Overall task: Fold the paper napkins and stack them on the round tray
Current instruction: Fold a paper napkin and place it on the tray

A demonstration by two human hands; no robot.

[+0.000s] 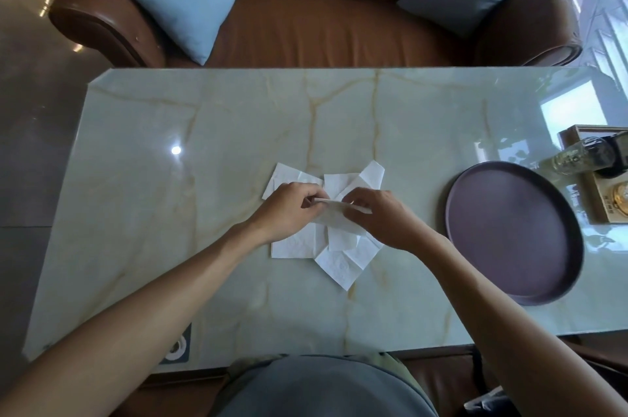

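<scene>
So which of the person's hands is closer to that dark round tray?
The right hand. It works on the napkins just left of the round tray; the left hand sits farther away, beyond the right one.

Over a loose pile of white paper napkins [334, 255] on the marbled desk [204, 151], the left hand [289, 209] and right hand [380, 217] pinch one napkin [331, 214] between them, while the dark round tray [513, 233] sits bare to the right.
</scene>
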